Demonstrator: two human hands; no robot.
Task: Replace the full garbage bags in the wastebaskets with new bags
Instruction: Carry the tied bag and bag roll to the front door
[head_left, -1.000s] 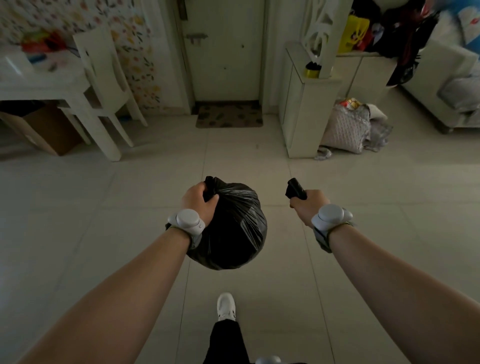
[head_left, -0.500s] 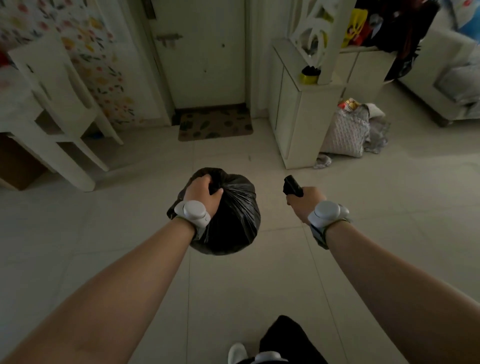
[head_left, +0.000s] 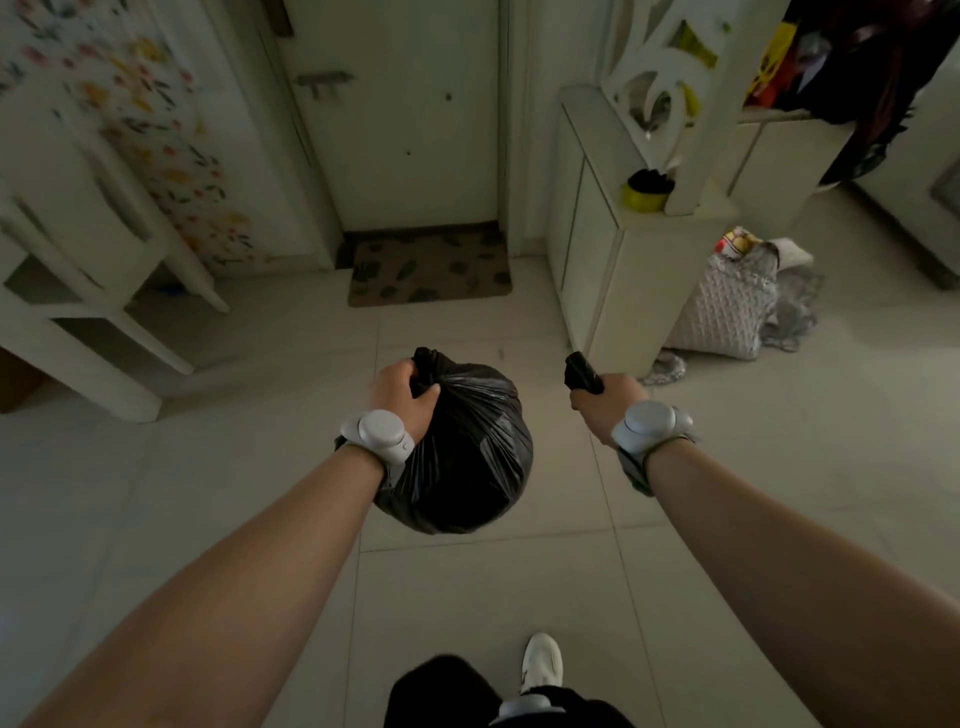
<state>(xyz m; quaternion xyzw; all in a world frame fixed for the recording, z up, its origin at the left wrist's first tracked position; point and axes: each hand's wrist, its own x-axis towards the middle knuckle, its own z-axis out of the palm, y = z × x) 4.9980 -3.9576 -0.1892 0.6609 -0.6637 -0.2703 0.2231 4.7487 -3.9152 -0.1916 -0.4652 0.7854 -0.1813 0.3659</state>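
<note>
Both hands were full; the left hand (head_left: 402, 392) gripped the gathered neck of a full black garbage bag (head_left: 462, 457) hanging above the tiled floor (head_left: 727, 519); the right hand (head_left: 605, 408) clutched a small black roll (head_left: 582, 371); ahead lay a doormat (head_left: 428, 270) before the door (head_left: 400, 114); a white cabinet (head_left: 608, 270) stood right, a woven bag (head_left: 722, 312) beside it.

I have the full garbage bag (head_left: 467, 457) hanging from the left hand (head_left: 402, 395) over the middle of the floor (head_left: 208, 493), the right hand (head_left: 605, 408) beside it gripping what may be a rolled bag (head_left: 583, 371), the doormat (head_left: 428, 270) ahead against the door (head_left: 405, 114), a cabinet (head_left: 597, 249) right of that, a chair (head_left: 78, 249) far left.
</note>
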